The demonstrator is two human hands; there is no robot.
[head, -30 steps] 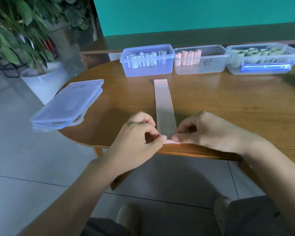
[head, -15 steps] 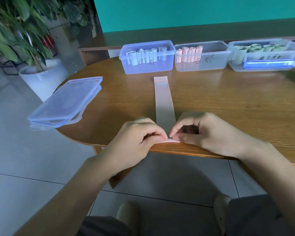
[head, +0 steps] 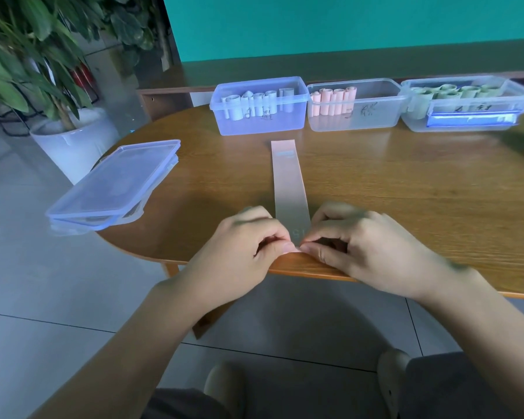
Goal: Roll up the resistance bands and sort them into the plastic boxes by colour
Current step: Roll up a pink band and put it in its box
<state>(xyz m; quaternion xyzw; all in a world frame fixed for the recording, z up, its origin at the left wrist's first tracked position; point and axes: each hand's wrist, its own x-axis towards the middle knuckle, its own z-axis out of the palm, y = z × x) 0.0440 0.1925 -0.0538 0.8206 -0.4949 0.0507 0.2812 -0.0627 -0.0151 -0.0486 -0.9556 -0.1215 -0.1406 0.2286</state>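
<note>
While both forearms reach in from the near edge, the left hand point(head: 242, 246) and the right hand point(head: 360, 243) meet knuckle to knuckle at the near rim of the round wooden table point(head: 406, 189). Each hand has its fingers curled, thumb and fingertips pinching the near end of the pink resistance band point(head: 288, 182), which is just turned up there; how much is rolled is hidden under the fingers.

The band lies flat on the tabletop, its long axis running straight from the hands toward the far side, its far end stopping just short of the boxes. Bare wood lies on both sides of the strip, wider to the right. The hands sit right at the table's curved near edge, with floor tiles below.

Three open plastic boxes stand in a row along the far edge, touching or nearly so: the blue-tinted box point(head: 259, 122) at left holds pale upright rolls, the clear middle box point(head: 357, 119) holds pink rolls at its left end, and the right box point(head: 466, 116) holds green rolls. A stack of lids point(head: 115, 186) overhangs the table's left edge. A potted plant point(head: 73, 140) stands on the floor at far left.
</note>
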